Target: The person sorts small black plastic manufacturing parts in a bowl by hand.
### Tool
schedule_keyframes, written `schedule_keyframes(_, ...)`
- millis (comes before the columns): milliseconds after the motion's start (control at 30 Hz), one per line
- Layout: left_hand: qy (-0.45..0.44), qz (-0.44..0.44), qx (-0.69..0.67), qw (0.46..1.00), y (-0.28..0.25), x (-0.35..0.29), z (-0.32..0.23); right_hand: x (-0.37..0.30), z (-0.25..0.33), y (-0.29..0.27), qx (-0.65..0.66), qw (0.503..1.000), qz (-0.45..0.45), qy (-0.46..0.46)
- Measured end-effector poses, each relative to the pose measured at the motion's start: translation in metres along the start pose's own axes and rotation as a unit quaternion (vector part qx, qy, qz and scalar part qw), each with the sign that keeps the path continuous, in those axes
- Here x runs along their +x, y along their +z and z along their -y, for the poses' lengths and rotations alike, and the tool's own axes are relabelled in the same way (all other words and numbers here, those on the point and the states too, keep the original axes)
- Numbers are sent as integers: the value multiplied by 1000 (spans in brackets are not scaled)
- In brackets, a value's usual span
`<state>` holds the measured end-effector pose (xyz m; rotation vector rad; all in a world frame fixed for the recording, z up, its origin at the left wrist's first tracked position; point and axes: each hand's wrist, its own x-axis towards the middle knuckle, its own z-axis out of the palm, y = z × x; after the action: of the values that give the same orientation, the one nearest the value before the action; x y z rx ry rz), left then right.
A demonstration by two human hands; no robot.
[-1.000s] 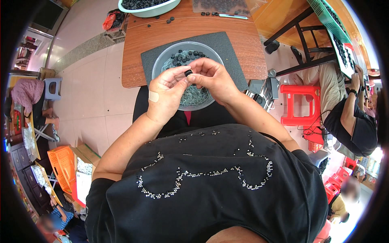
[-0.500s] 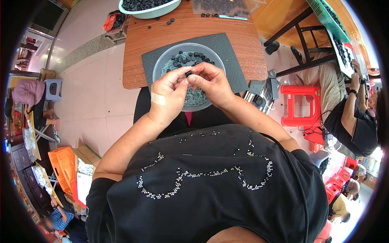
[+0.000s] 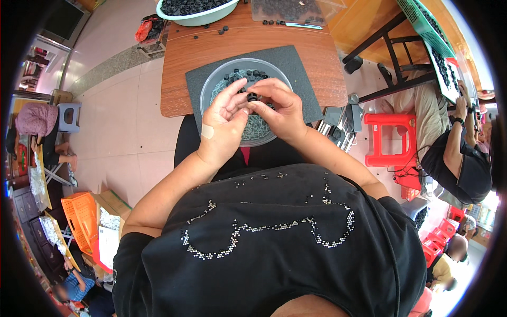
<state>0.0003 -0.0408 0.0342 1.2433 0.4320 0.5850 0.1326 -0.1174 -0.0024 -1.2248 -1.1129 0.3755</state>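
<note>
My left hand (image 3: 224, 124) and my right hand (image 3: 279, 108) meet above a clear round bowl (image 3: 211, 87) that holds several small black round parts and thin metal pieces. Both hands pinch one small black round part (image 3: 252, 97) between their fingertips. A plaster sits on the back of my left hand. The bowl rests on a dark grey mat (image 3: 296, 63) on a small wooden table (image 3: 179, 58).
At the table's far edge stand a pale basin (image 3: 195, 10) full of black parts and a clear tray (image 3: 288, 9), with loose black parts between. A red stool (image 3: 388, 137) and a seated person (image 3: 454, 153) are on the right. An orange crate (image 3: 82, 216) lies lower left.
Both hands have stayed together over the bowl, fingers shifting slightly on the small black part.
</note>
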Motion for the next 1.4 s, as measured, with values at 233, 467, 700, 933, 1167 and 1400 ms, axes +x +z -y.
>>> schedule_keyframes(233,18,-92,67,993,-47,11,22,10,-24,-21,-14,956,26,290)
schedule_keyframes(467,-64,-24,248,966,-57,0,33,147,-2,-77,119,973,-178,81)
schedule_keyframes(700,70,70,487,868,-66,3,51,64,-33,-46,-107,959,56,258)
schedule_keyframes(933,54,182,600,777,-55,2,59,9,-44,-21,-441,871,197,88)
schedule_keyframes(1167,-2,166,580,797,-53,8,55,8,-50,-9,-526,818,230,41)
schedule_keyframes(1400,59,84,563,820,-51,32,53,2,-52,-16,-485,851,202,-3)
